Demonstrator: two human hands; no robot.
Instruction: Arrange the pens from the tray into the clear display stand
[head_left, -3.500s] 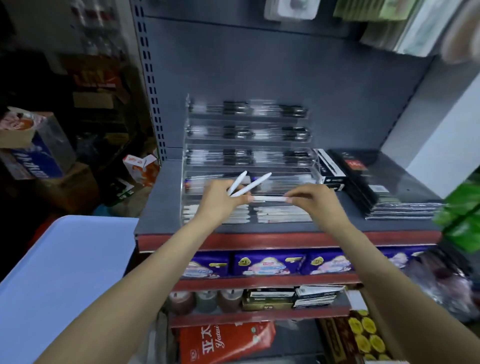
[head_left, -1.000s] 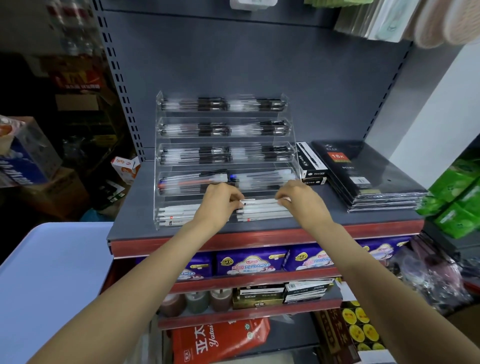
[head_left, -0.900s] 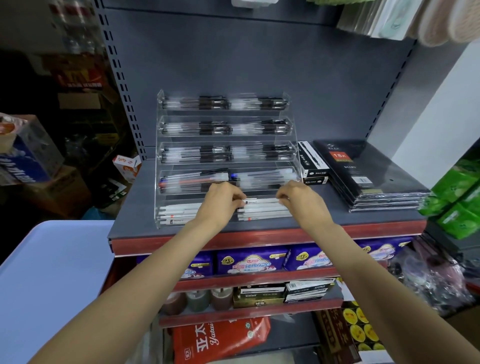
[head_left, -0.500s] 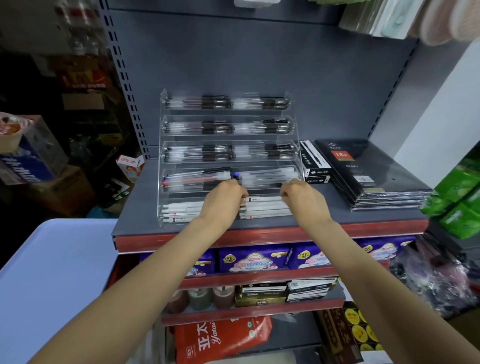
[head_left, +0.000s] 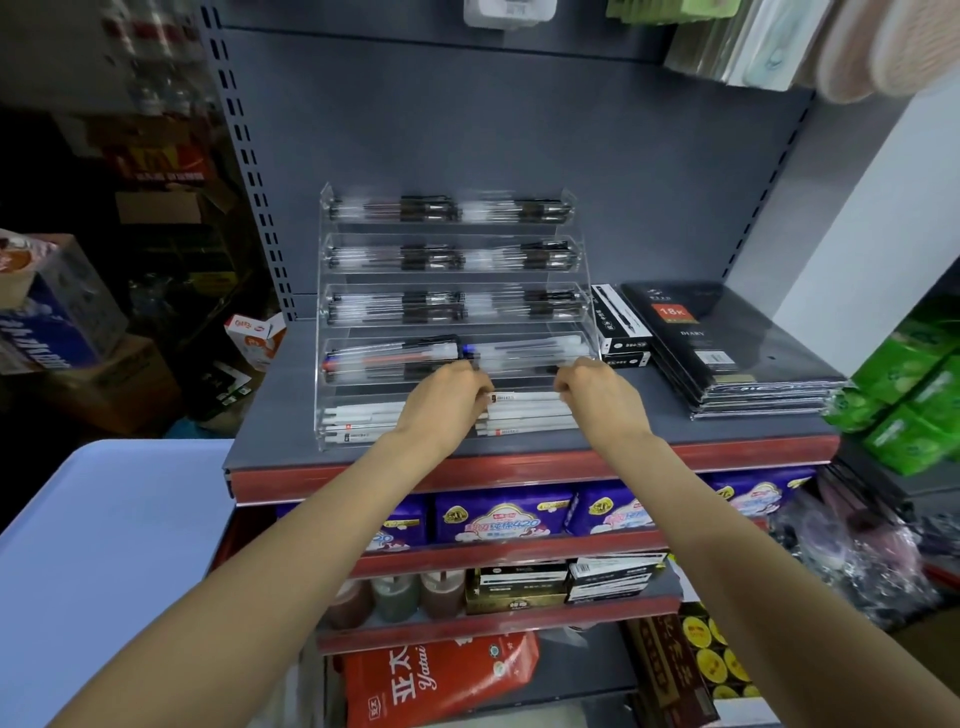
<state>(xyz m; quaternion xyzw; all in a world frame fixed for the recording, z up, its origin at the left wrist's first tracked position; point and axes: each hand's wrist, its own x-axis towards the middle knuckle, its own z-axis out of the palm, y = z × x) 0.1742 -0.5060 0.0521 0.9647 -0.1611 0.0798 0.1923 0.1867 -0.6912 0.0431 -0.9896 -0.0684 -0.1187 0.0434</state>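
Up close, a person's two bare forearms reach forward to a clear display stand, a stepped acrylic rack of five tiers on a grey shop shelf. The left hand and right hand both rest at the lowest tier, knuckles toward the camera, fingers curled down onto the white pens lying sideways there. Whether either hand pinches a pen or only nudges the row cannot be told, since the fingertips are hidden behind the backs of the hands.

Between the two hands a short stretch of white barrels shows, stacked side by side. Just left of the left hand, more white pens fill the other half of the same tier. Directly above the hands sits a tier of clear-bodied pens, and above that three tiers of black-gripped pens. To the right of the right hand, beside the stand, lie pen boxes and a stack of black diaries.

As a judgement: these pens are light, stiff and smooth, so they will likely roll and slide. Holding each near both ends, one hand per end, should keep it level while it settles into the row.
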